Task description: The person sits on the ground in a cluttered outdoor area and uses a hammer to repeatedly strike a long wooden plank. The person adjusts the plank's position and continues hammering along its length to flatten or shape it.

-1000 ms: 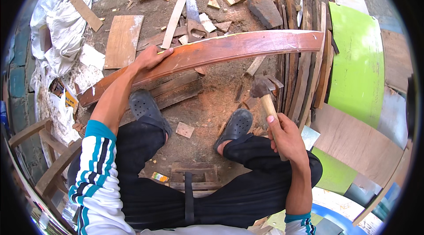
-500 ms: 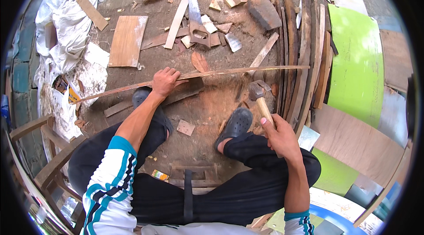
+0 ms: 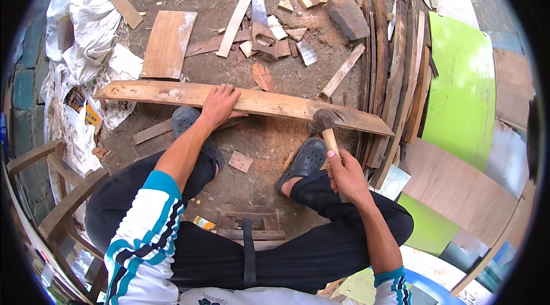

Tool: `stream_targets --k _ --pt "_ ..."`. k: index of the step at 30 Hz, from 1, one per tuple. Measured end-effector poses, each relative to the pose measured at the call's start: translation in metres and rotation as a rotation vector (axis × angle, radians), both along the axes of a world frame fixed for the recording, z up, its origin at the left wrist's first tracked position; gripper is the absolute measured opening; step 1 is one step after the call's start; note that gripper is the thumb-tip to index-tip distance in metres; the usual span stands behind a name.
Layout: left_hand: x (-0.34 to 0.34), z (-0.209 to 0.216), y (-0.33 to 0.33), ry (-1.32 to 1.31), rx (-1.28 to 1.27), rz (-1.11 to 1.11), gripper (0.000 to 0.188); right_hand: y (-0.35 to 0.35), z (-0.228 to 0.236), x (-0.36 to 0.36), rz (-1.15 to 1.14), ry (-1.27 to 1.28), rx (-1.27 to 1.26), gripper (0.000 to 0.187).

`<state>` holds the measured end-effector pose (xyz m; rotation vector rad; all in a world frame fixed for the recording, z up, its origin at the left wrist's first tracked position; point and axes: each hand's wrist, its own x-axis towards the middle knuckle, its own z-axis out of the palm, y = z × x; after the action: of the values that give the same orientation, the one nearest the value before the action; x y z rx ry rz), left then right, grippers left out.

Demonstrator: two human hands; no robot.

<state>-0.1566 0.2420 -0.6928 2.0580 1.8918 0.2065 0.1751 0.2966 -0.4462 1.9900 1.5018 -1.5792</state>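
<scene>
A long wooden plank [image 3: 269,102] lies crosswise in front of me, its broad face turned up. My left hand [image 3: 220,104] grips it left of its middle, fingers over the far edge. In my right hand [image 3: 346,176] is a hammer [image 3: 327,124], held by its pale wooden handle. The hammer's dark metal head is at the plank's right part; whether it touches the wood I cannot tell. Beyond the plank lie a handsaw [image 3: 262,24] with a brown handle and a dry brown leaf [image 3: 262,77].
Several long boards [image 3: 395,75] are stacked at the right, beside a green sheet [image 3: 463,87]. A dark block [image 3: 348,18] and wood offcuts lie farther off. At the left are a plywood piece [image 3: 169,44], a white sack [image 3: 86,18] and a wooden chair [image 3: 69,202].
The plank has turned from its narrow edge to show its broad face, and its right end has come nearer. The hammer has shifted slightly left, its head now over the plank.
</scene>
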Motion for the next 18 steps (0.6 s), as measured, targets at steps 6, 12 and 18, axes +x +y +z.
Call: stream_targets --k 6,12,18 --pt "-0.010 -0.017 0.003 0.026 0.018 0.000 0.102 0.002 -0.044 -0.021 -0.161 0.145 -0.108 0.045" --pt "0.001 0.008 0.019 -0.058 -0.231 0.055 0.117 0.009 -0.110 -0.007 -0.556 0.373 -0.268 0.047" --pt "0.001 0.006 0.019 -0.028 -0.239 0.042 0.117 0.017 -0.144 -0.008 -0.694 0.382 -0.212 0.047"
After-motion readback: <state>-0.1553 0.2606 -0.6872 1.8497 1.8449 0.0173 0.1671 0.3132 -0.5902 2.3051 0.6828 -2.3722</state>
